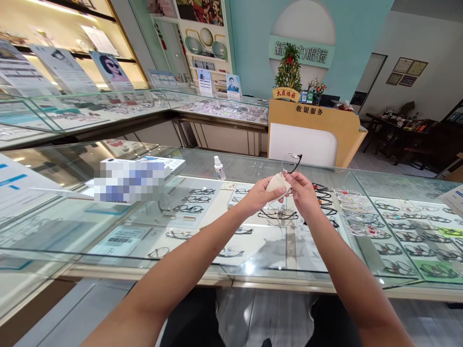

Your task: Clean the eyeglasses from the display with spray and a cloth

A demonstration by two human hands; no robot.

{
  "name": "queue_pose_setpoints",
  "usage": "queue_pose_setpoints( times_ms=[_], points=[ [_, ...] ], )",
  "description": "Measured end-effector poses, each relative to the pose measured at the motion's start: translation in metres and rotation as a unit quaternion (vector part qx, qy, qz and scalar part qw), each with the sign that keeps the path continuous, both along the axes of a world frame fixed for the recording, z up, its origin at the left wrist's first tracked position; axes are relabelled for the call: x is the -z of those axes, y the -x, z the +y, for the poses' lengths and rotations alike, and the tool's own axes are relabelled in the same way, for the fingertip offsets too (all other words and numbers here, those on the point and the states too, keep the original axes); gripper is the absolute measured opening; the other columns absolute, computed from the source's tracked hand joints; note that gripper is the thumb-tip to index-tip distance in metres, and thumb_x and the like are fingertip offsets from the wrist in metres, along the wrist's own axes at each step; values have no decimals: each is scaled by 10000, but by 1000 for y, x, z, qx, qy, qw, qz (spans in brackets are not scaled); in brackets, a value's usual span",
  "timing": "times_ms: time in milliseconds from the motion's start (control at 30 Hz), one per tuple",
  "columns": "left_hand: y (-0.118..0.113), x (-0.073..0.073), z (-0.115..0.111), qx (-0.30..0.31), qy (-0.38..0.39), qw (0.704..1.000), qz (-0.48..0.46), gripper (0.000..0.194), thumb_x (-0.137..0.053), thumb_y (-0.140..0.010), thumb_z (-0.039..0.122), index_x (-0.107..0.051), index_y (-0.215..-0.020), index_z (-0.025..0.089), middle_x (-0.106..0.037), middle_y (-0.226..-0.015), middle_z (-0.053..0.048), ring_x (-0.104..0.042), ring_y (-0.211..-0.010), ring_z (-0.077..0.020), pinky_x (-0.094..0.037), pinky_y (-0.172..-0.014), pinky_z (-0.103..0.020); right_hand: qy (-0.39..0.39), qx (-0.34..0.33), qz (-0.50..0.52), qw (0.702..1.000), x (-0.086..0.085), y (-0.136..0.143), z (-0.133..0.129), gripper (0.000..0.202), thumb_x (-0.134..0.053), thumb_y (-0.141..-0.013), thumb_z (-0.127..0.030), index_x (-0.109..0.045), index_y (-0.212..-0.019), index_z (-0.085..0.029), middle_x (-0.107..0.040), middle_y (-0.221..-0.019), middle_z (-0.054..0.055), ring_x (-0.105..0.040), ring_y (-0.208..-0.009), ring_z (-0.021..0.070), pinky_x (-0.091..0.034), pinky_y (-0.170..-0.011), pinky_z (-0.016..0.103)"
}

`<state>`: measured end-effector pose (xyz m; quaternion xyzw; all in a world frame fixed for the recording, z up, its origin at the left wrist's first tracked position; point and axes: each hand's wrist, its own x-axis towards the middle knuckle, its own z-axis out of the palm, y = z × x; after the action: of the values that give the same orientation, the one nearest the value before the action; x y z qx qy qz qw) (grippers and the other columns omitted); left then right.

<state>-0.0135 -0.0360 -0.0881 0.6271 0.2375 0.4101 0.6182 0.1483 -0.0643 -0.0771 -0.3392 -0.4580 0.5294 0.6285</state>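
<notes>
Near edge: both forearms reach out over the glass counter [202, 262], w/ rows of frames displayed under the top. Further out, the two hands meet above the middle of the counter, held up off the glass, not resting on it.

Left hand [261, 195] has its fingers folded around a pale cleaning cloth [278, 183], thumb on top, so the cloth sits bunched between thumb and fingers. Right hand [303, 190] has fingertips pinched narrow on the glasses [291, 163] just beside the cloth (exact contact spot is hidden by the fingers). The cloth seems to wrap one lens; the other lens, dark-rimmed at the top, sticks up and to the right, clear of both hands.

Long axis of the frame runs from the hands up and rightward, away from the person; can't tell where the temples point.

To do the wiping well, I'd judge: hold by the rim or bridge, not the lens face, keep the cloth flat betw. thumb and finger on both lens sides, light pressure, no twisting of the thin frame.

Beyond the hands, a small spray bottle [219, 167] stands upright on the glass, to the left and apart. Far back: a cashier desk [314, 135] w/ a potted plant [288, 72] on top.
</notes>
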Motion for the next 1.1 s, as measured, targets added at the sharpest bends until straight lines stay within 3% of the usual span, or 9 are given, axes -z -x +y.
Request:
queue_pose_setpoints(
  times_ms=[133,333,500,700,900,1100],
  points=[
    [-3,0,-3,-34,-17,999,-15,657,-880,-753,711,-696,-1065,163,-667,-759,-9,-567,-621,-126,-450,-559,-261,11,-8,6,1000,-4,3,-4,486,-1000,-597,-578,-665,-737,-256,-754,-868,-21,-551,-625,136,-525,-574,313],
    [-5,4,-2,-46,-26,998,-33,662,-753,-830,826,-677,-951,180,-617,-689,0,-540,-570,-130,-430,-523,-269,18,-30,23,999,-1,3,-4,408,-946,-678,-528,-656,-748,-250,-775,-922,0,-555,-631,144,-483,-551,308],
    [0,8,6,-2,-20,1000,-19,673,-761,-827,827,-639,-832,165,-630,-730,-26,-567,-679,-153,-459,-653,-295,18,-6,29,999,-1,1,0,380,-953,-678,-503,-698,-778,-240,-755,-883,-20,-509,-608,101,-414,-504,248],
    [6,2,6,58,-23,998,24,635,-937,-741,651,-703,-1024,133,-673,-807,-30,-510,-649,-109,-343,-593,-250,36,-9,23,999,-6,2,-4,404,-980,-637,-523,-711,-744,-240,-757,-877,1,-509,-599,100,-316,-420,229],
    [0,1,0,4,-3,1000,0,679,-969,-673,655,-714,-1024,133,-707,-815,-39,-642,-695,-147,-475,-623,-253,26,-32,40,998,-6,5,-6,437,-996,-627,-522,-682,-742,-240,-737,-883,-20,-481,-562,89,-393,-419,248],
    [-7,7,-4,-68,-33,997,-29,693,-846,-776,766,-695,-1052,150,-684,-712,-21,-613,-588,-153,-509,-542,-281,16,-46,42,998,-6,8,-9,446,-977,-673,-515,-627,-733,-244,-735,-870,-26,-539,-576,114,-474,-481,291]
  ],
)
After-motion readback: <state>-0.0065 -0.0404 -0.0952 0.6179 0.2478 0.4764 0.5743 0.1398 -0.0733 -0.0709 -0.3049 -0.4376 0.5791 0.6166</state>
